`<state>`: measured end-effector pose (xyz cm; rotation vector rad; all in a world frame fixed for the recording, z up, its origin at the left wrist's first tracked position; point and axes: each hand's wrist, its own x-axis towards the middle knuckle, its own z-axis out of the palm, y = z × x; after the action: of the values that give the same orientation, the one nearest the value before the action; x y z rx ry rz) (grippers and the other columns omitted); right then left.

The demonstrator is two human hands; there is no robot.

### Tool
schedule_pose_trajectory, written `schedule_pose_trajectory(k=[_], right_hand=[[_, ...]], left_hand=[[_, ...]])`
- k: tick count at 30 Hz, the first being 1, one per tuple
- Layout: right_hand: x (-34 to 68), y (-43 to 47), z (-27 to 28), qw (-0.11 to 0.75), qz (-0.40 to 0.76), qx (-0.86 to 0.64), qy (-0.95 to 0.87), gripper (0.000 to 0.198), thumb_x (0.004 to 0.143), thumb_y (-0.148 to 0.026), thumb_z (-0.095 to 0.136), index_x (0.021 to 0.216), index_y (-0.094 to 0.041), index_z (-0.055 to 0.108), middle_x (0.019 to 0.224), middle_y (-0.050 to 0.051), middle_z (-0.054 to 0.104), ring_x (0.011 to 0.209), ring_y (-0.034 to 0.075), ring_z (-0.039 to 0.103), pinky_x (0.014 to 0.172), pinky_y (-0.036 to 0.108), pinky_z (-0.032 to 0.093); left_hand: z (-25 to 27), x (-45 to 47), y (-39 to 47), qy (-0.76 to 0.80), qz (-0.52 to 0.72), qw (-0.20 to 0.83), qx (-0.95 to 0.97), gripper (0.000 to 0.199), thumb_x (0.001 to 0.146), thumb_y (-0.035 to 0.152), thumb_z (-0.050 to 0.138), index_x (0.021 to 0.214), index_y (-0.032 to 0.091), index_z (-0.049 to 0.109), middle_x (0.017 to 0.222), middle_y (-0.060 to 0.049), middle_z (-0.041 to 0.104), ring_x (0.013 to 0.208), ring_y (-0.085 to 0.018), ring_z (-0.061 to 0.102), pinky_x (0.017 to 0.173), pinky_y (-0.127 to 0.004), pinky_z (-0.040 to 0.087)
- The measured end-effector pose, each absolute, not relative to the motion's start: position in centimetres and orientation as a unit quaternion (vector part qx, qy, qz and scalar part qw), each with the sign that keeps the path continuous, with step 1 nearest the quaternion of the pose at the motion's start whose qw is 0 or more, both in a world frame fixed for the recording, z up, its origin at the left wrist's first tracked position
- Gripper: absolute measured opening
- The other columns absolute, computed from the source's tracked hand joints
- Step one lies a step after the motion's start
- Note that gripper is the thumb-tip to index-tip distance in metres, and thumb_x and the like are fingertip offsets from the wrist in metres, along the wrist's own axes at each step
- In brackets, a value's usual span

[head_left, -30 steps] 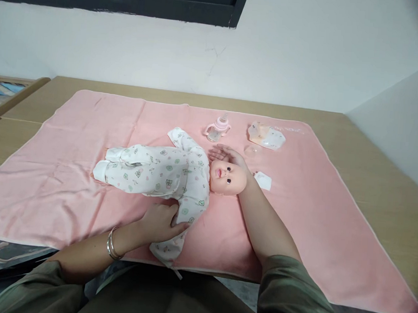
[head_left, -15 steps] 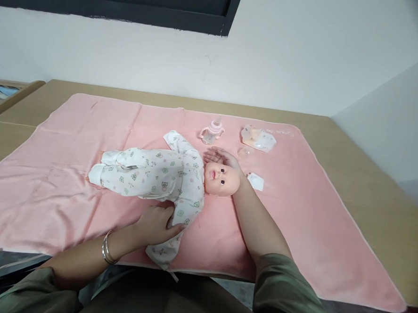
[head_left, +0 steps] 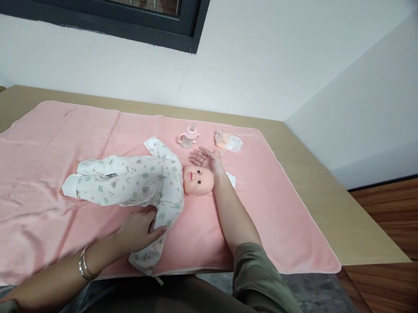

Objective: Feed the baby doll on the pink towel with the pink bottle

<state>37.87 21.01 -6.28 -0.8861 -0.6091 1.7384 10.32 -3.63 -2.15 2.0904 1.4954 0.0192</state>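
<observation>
A baby doll [head_left: 198, 180] lies on its back on a pink blanket [head_left: 262, 216], head to the right, dressed in a white printed outfit [head_left: 133, 180]. My left hand [head_left: 139, 228], with bracelets at the wrist, grips the doll's near sleeve [head_left: 168, 215]; the thumb lies over the cloth and the fingers are partly hidden. Beyond the doll's head, my right hand [head_left: 208, 160] rests palm up with fingers stretched out, its forearm passing close by the crown. Whether it touches the head I cannot tell.
Behind my right hand stands a pink-handled baby bottle [head_left: 189, 137]. A clear plastic packet [head_left: 229, 141] lies to its right. Part of a small white item [head_left: 231, 178] shows beside my right wrist. The blanket covers a wooden table [head_left: 299, 181] against a white wall.
My view has swung to the right, so everything sits further left in the picture. My right hand shows more of its open palm beside the doll's head. My left hand keeps its hold.
</observation>
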Motion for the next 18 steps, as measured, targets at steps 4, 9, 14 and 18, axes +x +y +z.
schedule_pose_trajectory(k=[4,9,14,18], right_hand=[[37.9,21.1,-7.0,0.519,0.730,-0.352,-0.273,0.036,0.078,-0.029,0.069,0.112,-0.019,0.061,0.103,0.007,0.073,0.093,0.023,0.073,0.085,0.040,0.062],[37.7,21.4,-6.9,0.554,0.680,-0.373,-0.302,0.041,0.071,-0.025,0.071,0.109,-0.020,0.058,0.096,0.006,0.072,0.086,0.021,0.072,0.085,0.040,0.062],[39.7,21.4,-5.7,0.658,0.329,-0.531,-0.420,0.023,0.076,-0.023,0.052,0.098,-0.018,0.057,0.094,0.007,0.068,0.084,0.017,0.067,0.085,0.035,0.058],[41.9,21.4,-5.5,0.507,0.060,-0.648,-0.565,0.042,0.080,-0.025,0.048,0.117,-0.011,0.063,0.123,0.015,0.064,0.119,0.024,0.058,0.110,0.041,0.045]], left_hand=[[-2.0,10.3,-3.6,0.562,0.004,0.282,0.778,0.044,0.099,0.056,0.042,0.104,0.017,0.060,0.110,-0.012,0.072,0.097,-0.031,0.069,0.076,-0.038,0.045],[-1.7,10.4,-3.5,0.561,-0.003,0.282,0.779,0.043,0.099,0.054,0.043,0.108,0.016,0.060,0.114,-0.013,0.071,0.098,-0.031,0.069,0.076,-0.038,0.045],[-1.3,10.5,-3.6,0.567,-0.018,0.283,0.773,0.043,0.100,0.054,0.042,0.106,0.016,0.061,0.110,-0.012,0.072,0.098,-0.031,0.069,0.078,-0.039,0.045],[-0.9,10.7,-3.5,0.568,-0.017,0.288,0.771,0.044,0.100,0.055,0.042,0.107,0.016,0.062,0.113,-0.013,0.073,0.102,-0.032,0.069,0.082,-0.040,0.046]])
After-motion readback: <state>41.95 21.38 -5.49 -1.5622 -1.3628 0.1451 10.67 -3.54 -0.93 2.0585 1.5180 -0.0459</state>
